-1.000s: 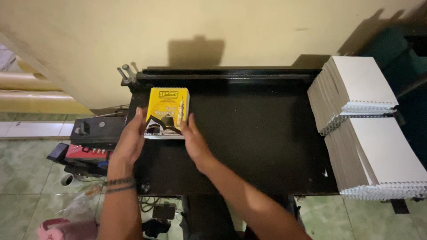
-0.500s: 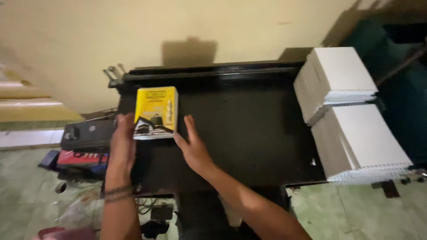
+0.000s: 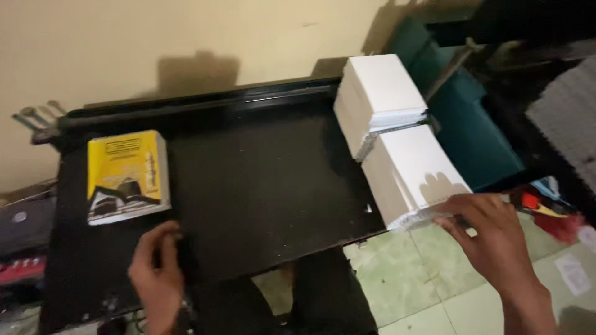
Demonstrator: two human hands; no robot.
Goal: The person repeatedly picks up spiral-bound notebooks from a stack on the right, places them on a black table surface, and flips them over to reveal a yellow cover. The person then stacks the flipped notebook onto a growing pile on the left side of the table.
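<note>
A stack of yellow-covered booklets (image 3: 127,175) lies at the left of the black table (image 3: 261,186). My left hand (image 3: 158,273) rests on the table's front edge below that stack, fingers curled, holding nothing I can see. My right hand (image 3: 490,232) reaches to the near white spiral-bound stack (image 3: 413,174) at the table's right edge, fingertips on its near corner by the wire binding. A second white stack (image 3: 379,93) sits behind it.
A cream wall runs behind the table. Green floor tiles (image 3: 428,273) show below the right edge. A teal box (image 3: 472,136) stands to the right, with red and yellow items (image 3: 540,208) near my right hand. Dark equipment (image 3: 22,229) sits at the far left.
Both hands have left the yellow stack. My right hand has swung over to the near white stack; the left has dropped to the front edge. The view has shifted right.
</note>
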